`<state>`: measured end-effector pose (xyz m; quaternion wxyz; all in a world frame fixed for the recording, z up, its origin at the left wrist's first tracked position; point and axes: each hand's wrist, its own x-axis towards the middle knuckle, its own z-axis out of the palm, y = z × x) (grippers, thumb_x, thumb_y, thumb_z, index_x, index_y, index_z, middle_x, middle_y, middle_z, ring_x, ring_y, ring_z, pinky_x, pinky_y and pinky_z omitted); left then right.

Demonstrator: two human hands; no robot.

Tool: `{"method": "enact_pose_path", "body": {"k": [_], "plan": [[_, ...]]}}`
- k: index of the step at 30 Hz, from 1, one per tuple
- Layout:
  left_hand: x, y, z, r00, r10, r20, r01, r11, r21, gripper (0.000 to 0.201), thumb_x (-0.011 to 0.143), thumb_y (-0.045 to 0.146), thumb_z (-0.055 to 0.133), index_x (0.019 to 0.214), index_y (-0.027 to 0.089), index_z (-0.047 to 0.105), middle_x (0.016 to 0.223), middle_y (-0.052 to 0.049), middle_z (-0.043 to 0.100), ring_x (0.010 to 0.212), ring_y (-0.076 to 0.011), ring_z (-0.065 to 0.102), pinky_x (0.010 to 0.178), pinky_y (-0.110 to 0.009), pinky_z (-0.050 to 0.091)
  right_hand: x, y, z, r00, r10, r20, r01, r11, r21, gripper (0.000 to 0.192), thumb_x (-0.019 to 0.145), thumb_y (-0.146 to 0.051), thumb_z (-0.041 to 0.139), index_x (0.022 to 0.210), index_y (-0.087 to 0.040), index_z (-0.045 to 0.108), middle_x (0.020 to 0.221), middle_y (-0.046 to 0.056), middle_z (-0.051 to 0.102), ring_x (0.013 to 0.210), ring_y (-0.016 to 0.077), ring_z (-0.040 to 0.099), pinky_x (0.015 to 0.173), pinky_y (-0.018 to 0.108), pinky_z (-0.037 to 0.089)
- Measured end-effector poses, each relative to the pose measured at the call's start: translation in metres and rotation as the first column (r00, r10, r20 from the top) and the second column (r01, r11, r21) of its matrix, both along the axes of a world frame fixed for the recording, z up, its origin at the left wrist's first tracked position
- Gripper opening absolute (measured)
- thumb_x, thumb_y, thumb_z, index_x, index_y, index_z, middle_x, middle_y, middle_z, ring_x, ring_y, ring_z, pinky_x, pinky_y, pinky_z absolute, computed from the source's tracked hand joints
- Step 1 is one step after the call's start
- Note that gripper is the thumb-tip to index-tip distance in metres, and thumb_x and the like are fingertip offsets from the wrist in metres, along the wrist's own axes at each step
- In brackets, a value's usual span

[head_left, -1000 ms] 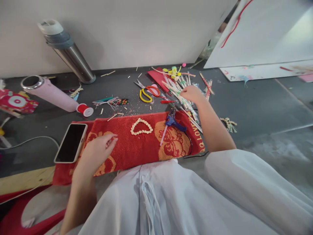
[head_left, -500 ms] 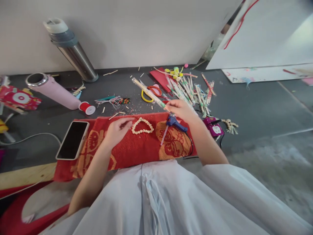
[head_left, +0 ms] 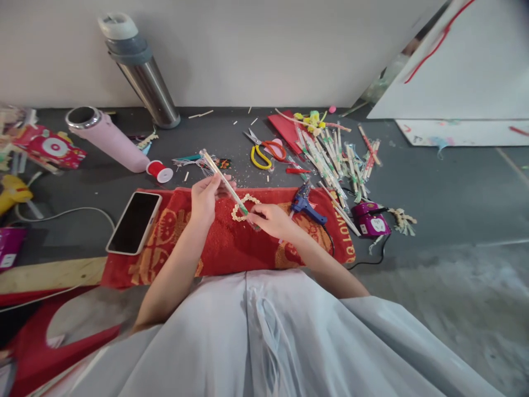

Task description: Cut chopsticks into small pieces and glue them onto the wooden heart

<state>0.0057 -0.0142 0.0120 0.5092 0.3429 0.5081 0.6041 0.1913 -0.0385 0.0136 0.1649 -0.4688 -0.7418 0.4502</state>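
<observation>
the right hand's (head_left: 271, 220) fingers were pinched on the near end of a wrapped stick (head_left: 226, 183) and the left hand's (head_left: 205, 199) were clamped further up it, two grips that probably kept it steady. it slanted above the towel (head_left: 237, 253), partly hiding a pale ring (head_left: 238, 213) there, perhaps laid on cloth for cushioning. the glue gun (head_left: 309, 208) lay handle rightward, seemingly for easy reach. beyond, on the table (head_left: 438, 193), were scissors (head_left: 264, 150) and heaped sticks (head_left: 324, 157), apparently kept off the towel.
</observation>
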Motion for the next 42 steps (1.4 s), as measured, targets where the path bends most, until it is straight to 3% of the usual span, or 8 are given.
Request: {"method": "enact_pose_path", "body": {"k": [11,16,20,24,29,37,42], "plan": [[-0.001,-0.008,-0.009,0.985,0.139,-0.098,-0.134,0.990,0.049,0.038,0.074,0.055,0.067,0.068,0.017,0.069,0.055,-0.001,0.067,0.048,-0.0119,0.059,0.049,-0.023,0.046,-0.025,-0.009,-0.011,0.965,-0.151,-0.213,0.124,0.983,-0.135,0.022,0.084,-0.031,0.052,0.065,-0.019,0.054,0.056,-0.003,0.051,0.053,0.0099,0.046,0.055,0.024,0.033],[0.010,-0.019,-0.013,0.954,0.058,-0.295,-0.035,0.996,0.082,0.040,0.081,0.053,0.060,0.063,0.018,0.064,0.057,-0.001,0.065,0.052,-0.0121,0.058,0.055,-0.024,0.046,-0.032,-0.005,-0.004,0.942,-0.166,-0.290,0.118,0.978,-0.174,0.026,0.084,-0.025,0.049,0.059,-0.020,0.047,0.055,-0.003,0.049,0.054,0.0098,0.047,0.057,0.023,0.036],[0.013,-0.022,-0.017,0.970,0.041,-0.238,-0.027,0.998,0.064,0.040,0.080,0.054,0.059,0.066,0.017,0.066,0.060,-0.002,0.067,0.054,-0.0136,0.061,0.056,-0.025,0.048,-0.035,0.000,-0.003,0.951,-0.147,-0.274,0.114,0.985,-0.130,0.027,0.086,-0.027,0.048,0.059,-0.019,0.047,0.058,-0.002,0.051,0.057,0.0096,0.046,0.058,0.023,0.035],[-0.003,-0.012,-0.014,0.995,-0.063,-0.082,0.057,0.995,-0.079,0.038,0.076,0.052,0.064,0.074,0.014,0.069,0.066,-0.006,0.071,0.058,-0.0153,0.065,0.055,-0.025,0.050,-0.036,0.000,-0.007,0.955,-0.110,-0.275,0.079,0.989,-0.122,0.029,0.088,-0.029,0.047,0.061,-0.019,0.050,0.060,-0.002,0.054,0.057,0.0097,0.048,0.059,0.024,0.035],[-0.036,0.009,-0.008,0.993,0.113,0.039,-0.107,0.986,-0.127,0.035,0.083,0.045,0.059,0.084,0.011,0.068,0.074,-0.008,0.072,0.058,-0.0134,0.066,0.055,-0.023,0.052,-0.038,-0.009,-0.006,0.974,-0.079,-0.212,0.052,0.990,-0.131,0.028,0.088,-0.029,0.049,0.063,-0.018,0.052,0.059,-0.002,0.054,0.056,0.0093,0.050,0.058,0.023,0.034],[-0.059,0.029,-0.017,0.978,0.192,0.080,-0.164,0.949,-0.268,0.013,0.079,0.026,0.064,0.073,0.014,0.063,0.066,-0.003,0.068,0.060,-0.0115,0.066,0.060,-0.022,0.053,-0.039,-0.020,0.013,0.998,0.051,-0.041,-0.055,0.994,-0.096,0.027,0.088,-0.027,0.051,0.063,-0.018,0.053,0.061,-0.002,0.059,0.060,0.0088,0.052,0.060,0.023,0.031],[-0.081,0.038,-0.004,0.914,0.387,0.117,-0.346,0.899,-0.268,0.018,0.088,0.022,0.054,0.072,0.016,0.058,0.063,0.002,0.063,0.060,-0.0080,0.064,0.059,-0.020,0.050,-0.025,-0.021,0.026,0.989,0.146,-0.031,-0.148,0.983,-0.105,0.022,0.085,-0.022,0.051,0.064,-0.018,0.056,0.061,-0.002,0.060,0.060,0.0087,0.053,0.061,0.022,0.033]]}}
